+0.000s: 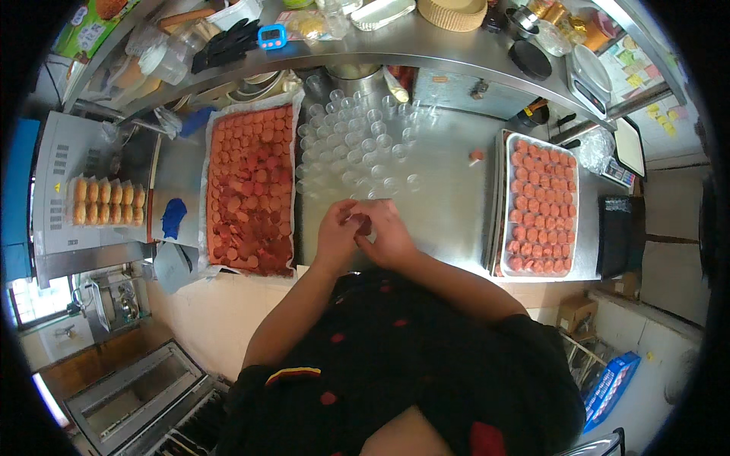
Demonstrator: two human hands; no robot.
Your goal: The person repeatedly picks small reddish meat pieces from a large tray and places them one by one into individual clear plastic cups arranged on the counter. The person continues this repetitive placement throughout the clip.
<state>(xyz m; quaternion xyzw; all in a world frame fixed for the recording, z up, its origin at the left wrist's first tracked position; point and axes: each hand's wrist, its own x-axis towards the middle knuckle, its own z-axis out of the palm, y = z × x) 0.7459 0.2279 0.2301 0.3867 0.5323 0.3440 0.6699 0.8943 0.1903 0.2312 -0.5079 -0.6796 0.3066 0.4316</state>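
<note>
My left hand (338, 234) and my right hand (389, 234) meet in front of me above the steel table, both with curled fingers. Between them is a small dark red piece (364, 225), mostly hidden by the fingers. Just beyond my hands stand many small clear plastic cups (354, 138), which look empty. Left of them, a paper-lined tray (204, 190) holds a red sheet (251, 125) scored or cut into discs, with loose discs lying over its nearer half. On the right, a white tray (576, 220) carries rows of small red round pieces (541, 204).
One reddish piece (476, 156) lies alone on the steel table (449, 205). Overhead, a steel shelf (342, 52) bears a blue timer (271, 36), black gloves (226, 47) and a scale (589, 74). Packed buns (105, 202) rest on the white appliance at left.
</note>
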